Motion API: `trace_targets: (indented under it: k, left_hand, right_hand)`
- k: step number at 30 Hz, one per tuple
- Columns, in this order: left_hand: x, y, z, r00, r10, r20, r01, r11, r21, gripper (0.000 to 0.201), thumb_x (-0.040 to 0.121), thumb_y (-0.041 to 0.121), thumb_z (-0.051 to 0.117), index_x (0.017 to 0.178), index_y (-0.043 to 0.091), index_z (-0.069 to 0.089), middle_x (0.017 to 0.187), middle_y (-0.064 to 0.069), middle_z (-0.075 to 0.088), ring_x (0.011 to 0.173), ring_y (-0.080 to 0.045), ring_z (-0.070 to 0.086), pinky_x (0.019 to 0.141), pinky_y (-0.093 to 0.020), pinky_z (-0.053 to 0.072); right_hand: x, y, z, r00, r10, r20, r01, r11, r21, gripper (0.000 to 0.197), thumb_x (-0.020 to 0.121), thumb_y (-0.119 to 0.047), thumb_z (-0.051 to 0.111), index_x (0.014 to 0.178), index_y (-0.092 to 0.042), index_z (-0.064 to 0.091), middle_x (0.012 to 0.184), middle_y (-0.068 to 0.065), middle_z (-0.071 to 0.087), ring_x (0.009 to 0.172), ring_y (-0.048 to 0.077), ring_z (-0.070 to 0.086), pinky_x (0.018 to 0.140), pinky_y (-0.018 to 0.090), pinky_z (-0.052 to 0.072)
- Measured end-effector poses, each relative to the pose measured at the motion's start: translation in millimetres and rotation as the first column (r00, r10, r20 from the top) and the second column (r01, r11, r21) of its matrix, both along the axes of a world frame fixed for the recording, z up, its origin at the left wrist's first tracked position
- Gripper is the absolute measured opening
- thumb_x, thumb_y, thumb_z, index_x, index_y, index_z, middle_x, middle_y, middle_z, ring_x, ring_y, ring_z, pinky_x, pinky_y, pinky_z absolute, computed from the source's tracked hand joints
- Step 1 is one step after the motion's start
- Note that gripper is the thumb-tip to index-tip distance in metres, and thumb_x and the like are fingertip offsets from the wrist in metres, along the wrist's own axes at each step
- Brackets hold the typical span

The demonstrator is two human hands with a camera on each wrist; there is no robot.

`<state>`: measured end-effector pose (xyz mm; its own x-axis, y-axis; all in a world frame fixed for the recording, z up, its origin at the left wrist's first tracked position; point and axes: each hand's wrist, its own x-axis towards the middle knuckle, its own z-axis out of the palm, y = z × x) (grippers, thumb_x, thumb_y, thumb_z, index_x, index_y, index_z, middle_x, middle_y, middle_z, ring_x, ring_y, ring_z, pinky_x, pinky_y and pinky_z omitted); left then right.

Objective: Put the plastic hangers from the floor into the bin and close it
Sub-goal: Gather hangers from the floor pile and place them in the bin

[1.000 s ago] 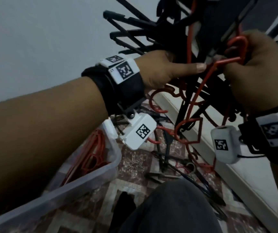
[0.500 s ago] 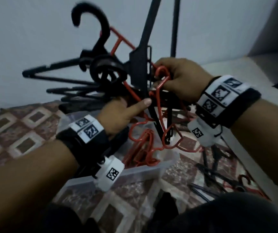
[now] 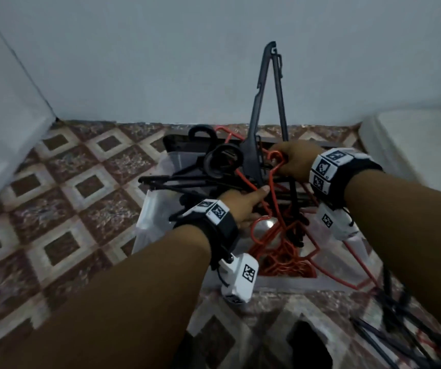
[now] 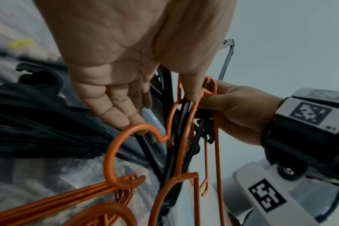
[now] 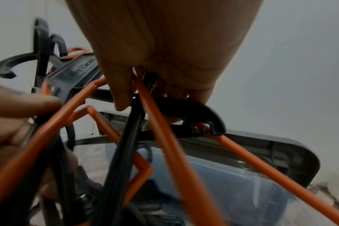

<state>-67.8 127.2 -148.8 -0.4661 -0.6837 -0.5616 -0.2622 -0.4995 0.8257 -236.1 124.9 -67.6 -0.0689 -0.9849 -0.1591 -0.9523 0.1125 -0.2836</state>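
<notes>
Hanging over the bin (image 3: 240, 284) at 12 o'clock in the head view, a tangled bundle of hangers (image 3: 243, 179) is pinched at its necks in the curled grip of the right hand (image 3: 295, 162). The left hand (image 3: 243, 207) is spread, its straight fingers (image 4: 114, 105) touching the bundle. Light, stiff and snag-prone, the hangers are judged best held where the hooks gather. More hangers (image 3: 400, 331) are left on the floor (image 3: 54, 182) at 4 o'clock.

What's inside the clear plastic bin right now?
Orange hangers lie at the bottom of the bin. The tangled bunch held above by both hands covers the bin's far part.
</notes>
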Motion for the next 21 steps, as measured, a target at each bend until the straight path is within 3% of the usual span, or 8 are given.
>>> trace_targets:
  k: [2,5,8,11,15,18,19,21]
  left_hand:
    - [4,-7,-7,0.999,0.031,0.037,-0.031,1.000,0.003,0.032,0.084,0.053,0.066,0.094,0.023,0.065,0.092,0.005,0.070,0.083,-0.013,0.069,0.076,-0.030,0.053]
    - [15,-16,-14,0.996,0.024,0.084,-0.026,0.999,0.026,0.029,0.090,0.047,0.062,0.103,0.021,0.059,0.098,0.001,0.065,0.090,-0.016,0.066,0.086,-0.034,0.052]
    - [27,-19,-20,0.992,0.024,0.127,-0.032,0.997,0.065,0.036,0.095,0.041,0.056,0.117,0.013,0.058,0.108,-0.007,0.064,0.085,-0.016,0.065,0.080,-0.032,0.049]
    - [42,-23,-25,0.976,-0.007,0.220,-0.012,0.996,0.083,0.041,0.096,0.041,0.055,0.124,0.011,0.056,0.114,-0.011,0.066,0.086,-0.018,0.064,0.072,-0.030,0.046]
    - [52,-28,-25,0.947,-0.027,0.319,0.005,0.997,0.071,0.035,0.096,0.041,0.055,0.111,0.010,0.057,0.109,-0.014,0.070,0.083,-0.023,0.065,0.059,-0.027,0.045]
    - [55,-33,-25,0.930,0.038,0.365,-0.030,0.999,-0.029,0.029,0.094,0.033,0.057,0.080,0.008,0.058,0.069,-0.009,0.069,0.046,-0.015,0.060,0.043,-0.020,0.045]
    - [58,-37,-25,0.906,0.042,0.422,0.009,0.993,-0.119,0.029,0.093,0.030,0.058,0.074,0.008,0.059,0.062,-0.006,0.067,0.044,-0.016,0.059,0.045,-0.021,0.047]
    - [65,-50,-23,0.799,0.022,0.600,0.173,0.949,-0.265,0.021,0.093,0.023,0.054,0.081,0.009,0.063,0.076,-0.006,0.067,0.066,-0.023,0.064,0.065,-0.031,0.052]
  right_hand:
    - [6,-9,-17,1.000,-0.016,0.004,0.016,1.000,-0.019,0.013,0.085,-0.017,0.070,0.096,-0.020,0.063,0.084,0.002,0.062,0.085,0.027,0.062,0.069,0.028,0.042]
    - [13,-16,-39,0.999,-0.052,-0.014,0.052,0.999,-0.015,0.022,0.085,-0.021,0.070,0.106,-0.024,0.064,0.091,0.003,0.062,0.090,0.029,0.063,0.071,0.032,0.047]
    - [20,-17,-56,0.996,-0.057,-0.064,0.057,0.998,-0.001,0.036,0.084,-0.022,0.070,0.119,-0.026,0.063,0.103,0.004,0.063,0.095,0.031,0.063,0.071,0.030,0.044]
    - [26,-13,-65,0.998,-0.040,-0.050,0.044,0.996,0.080,0.044,0.086,-0.027,0.068,0.129,-0.026,0.059,0.121,0.009,0.062,0.102,0.030,0.062,0.081,0.034,0.052]
    - [29,-3,-66,0.999,-0.025,-0.033,0.030,0.984,0.175,0.049,0.087,-0.036,0.069,0.134,-0.026,0.057,0.131,0.006,0.061,0.114,0.028,0.059,0.092,0.033,0.047]
    - [20,8,-60,0.994,-0.086,0.069,0.072,0.980,0.185,0.037,0.087,-0.026,0.070,0.124,-0.025,0.065,0.123,0.002,0.066,0.097,0.017,0.060,0.083,0.026,0.046]
    - [17,13,-58,0.989,-0.113,0.096,0.096,0.981,0.167,0.033,0.088,-0.024,0.069,0.120,-0.024,0.067,0.119,0.001,0.068,0.091,0.015,0.060,0.081,0.025,0.046]
    - [8,25,-52,0.975,-0.179,0.135,0.166,0.981,0.105,0.029,0.089,-0.023,0.067,0.119,-0.021,0.069,0.118,0.003,0.069,0.095,0.018,0.063,0.083,0.026,0.048]
